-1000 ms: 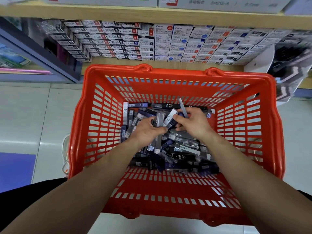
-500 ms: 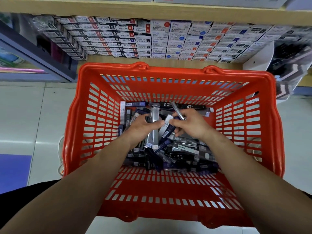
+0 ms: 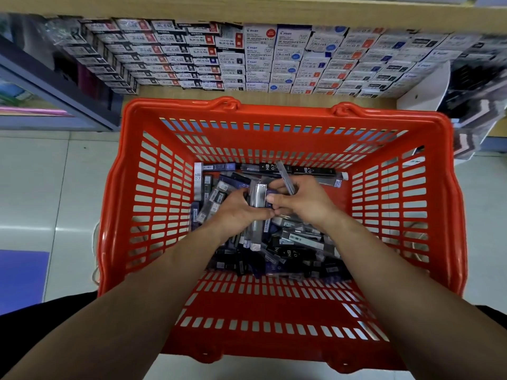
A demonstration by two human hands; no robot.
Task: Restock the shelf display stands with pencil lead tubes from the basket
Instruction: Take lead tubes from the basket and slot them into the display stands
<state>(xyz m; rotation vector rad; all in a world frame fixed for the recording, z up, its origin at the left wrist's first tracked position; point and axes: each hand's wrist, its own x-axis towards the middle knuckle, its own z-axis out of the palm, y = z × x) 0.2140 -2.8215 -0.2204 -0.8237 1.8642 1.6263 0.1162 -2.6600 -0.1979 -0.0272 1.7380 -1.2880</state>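
An orange basket (image 3: 170,111) stands on the floor below me, its bottom covered with a heap of dark pencil lead tubes (image 3: 296,242) marked HB 0.7. Both my hands are down inside it, close together over the heap. My left hand (image 3: 238,209) grips a clear silvery tube (image 3: 259,196) that stands upright between the hands. My right hand (image 3: 304,201) pinches a thin grey tube (image 3: 286,178) that sticks up past its fingers, and its thumb touches the clear tube.
Behind the basket a wooden shelf (image 3: 247,6) carries rows of stacked white refill boxes (image 3: 260,58). A white display stand (image 3: 428,86) with dark packets is at the right. Grey floor tiles (image 3: 41,187) lie left, with a blue mat (image 3: 22,275).
My hands have come closer together. The left hand has lifted the clear tube upright against the right hand. The view has tipped down a little.
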